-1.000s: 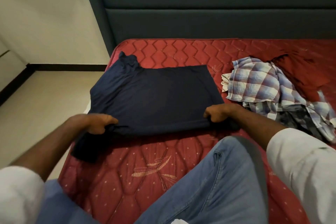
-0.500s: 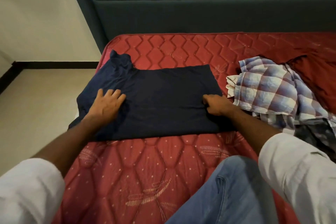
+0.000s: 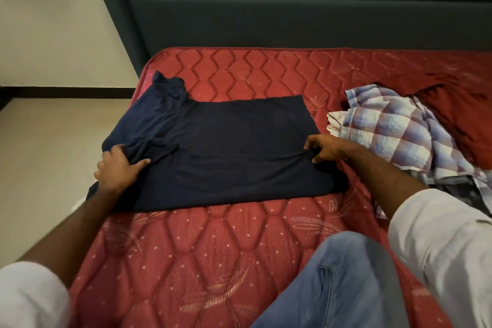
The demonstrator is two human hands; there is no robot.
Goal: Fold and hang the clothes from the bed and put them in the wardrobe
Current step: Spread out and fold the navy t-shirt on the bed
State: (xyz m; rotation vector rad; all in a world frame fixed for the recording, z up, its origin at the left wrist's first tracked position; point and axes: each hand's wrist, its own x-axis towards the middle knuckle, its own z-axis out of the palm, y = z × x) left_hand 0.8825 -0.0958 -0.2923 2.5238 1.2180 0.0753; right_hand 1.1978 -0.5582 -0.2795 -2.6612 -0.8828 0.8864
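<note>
A navy blue shirt (image 3: 226, 152) lies spread flat on the red quilted mattress (image 3: 218, 247), its collar end toward the left edge of the bed. My left hand (image 3: 117, 168) grips a bunched fold of the shirt's left side. My right hand (image 3: 327, 150) pinches the shirt's right edge. A crumpled plaid shirt (image 3: 391, 130) lies to the right of the navy one, with a dark red garment (image 3: 460, 114) behind it and a dark checked cloth (image 3: 468, 192) under its near side.
A dark teal padded headboard (image 3: 292, 8) stands behind the mattress. Beige floor (image 3: 48, 154) and a cream wall with a black skirting lie to the left. My knee in blue jeans (image 3: 340, 285) rests on the mattress at the front right.
My left hand, lying flat on the shirt half a second ago, now grips a fold at its left side. My right hand has shifted slightly and pinches the right edge.
</note>
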